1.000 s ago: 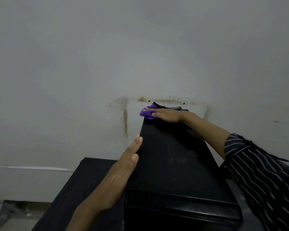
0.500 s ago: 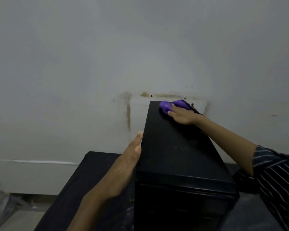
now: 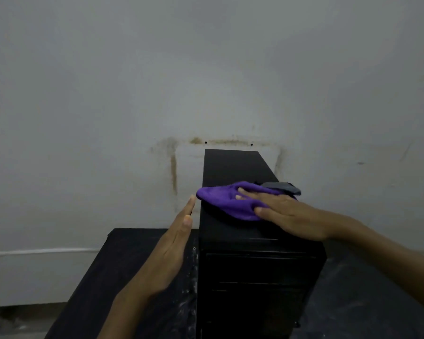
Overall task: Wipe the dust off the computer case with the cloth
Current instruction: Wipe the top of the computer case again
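Note:
A black computer case [image 3: 233, 167] stands upright on a dark table [image 3: 123, 270], its long top running away toward the wall. A purple cloth [image 3: 227, 200] with a grey edge lies bunched across the top, about midway along. My right hand [image 3: 287, 214] lies flat on the cloth with fingers stretched out, pressing it onto the case. My left hand [image 3: 171, 245] is flat against the case's left side wall, fingers straight and pointing toward the wall.
A pale wall [image 3: 206, 69] with brown stains rises right behind the case. The dark table carries whitish dust marks near the case's base. Grey floor [image 3: 15, 321] shows at the lower left.
My right hand has dragged the cloth from the far end of the case top back toward me, to the middle. My left hand has stayed on the left side wall.

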